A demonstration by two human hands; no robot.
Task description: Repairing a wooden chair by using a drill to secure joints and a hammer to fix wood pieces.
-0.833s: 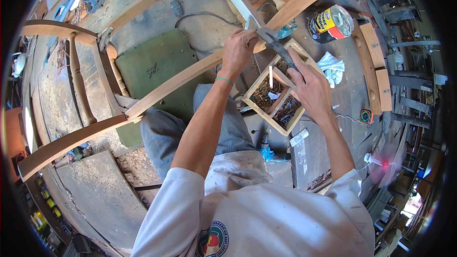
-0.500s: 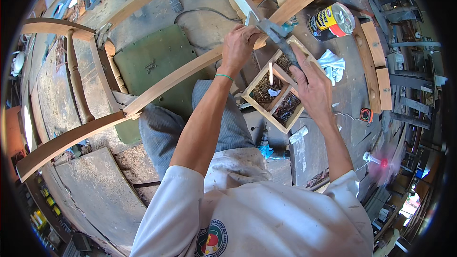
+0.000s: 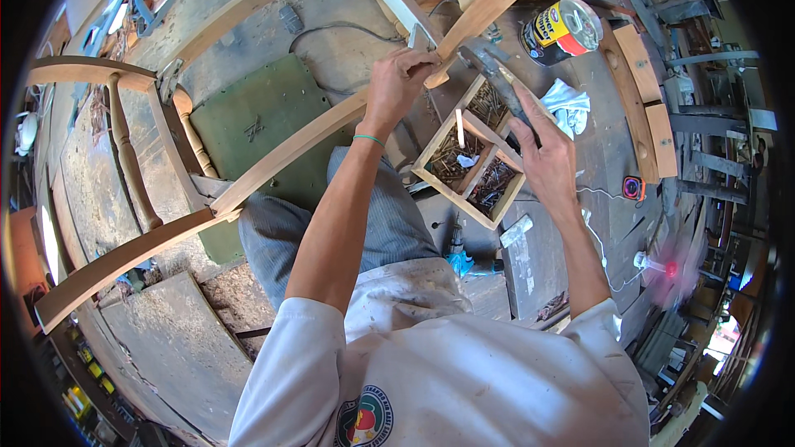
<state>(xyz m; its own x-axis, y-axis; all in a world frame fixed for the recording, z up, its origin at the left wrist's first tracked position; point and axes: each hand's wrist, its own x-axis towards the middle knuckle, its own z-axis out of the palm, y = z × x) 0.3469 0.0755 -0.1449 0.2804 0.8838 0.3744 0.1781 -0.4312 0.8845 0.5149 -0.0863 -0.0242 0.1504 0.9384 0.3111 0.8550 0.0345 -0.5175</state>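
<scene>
My right hand (image 3: 544,151) is wrapped around the dark handle of a hammer (image 3: 502,85), its head close to the corner of a wooden frame (image 3: 302,134). At that corner, where a long curved rail meets another, my left hand (image 3: 396,87) is closed in a pinch against the wood. Whatever its fingertips hold, if anything, is too small to make out. Beneath the hammer sits a divided wooden box (image 3: 454,190) with nails and screws in its compartments. A pale strip of wood (image 3: 460,128) stands up out of it.
A green board (image 3: 263,108) with a few loose nails (image 3: 253,129) lies under the frame. To the right are a paint-type can (image 3: 562,29), a white cloth (image 3: 568,106) and curved wooden pieces (image 3: 638,108). A drill (image 3: 460,258) rests near my knee; a small fan (image 3: 671,268) spins farther right.
The hammer head has moved from directly over the frame corner to just right of it. The whole view has shifted slightly; my left hand keeps its pinch at the corner.
</scene>
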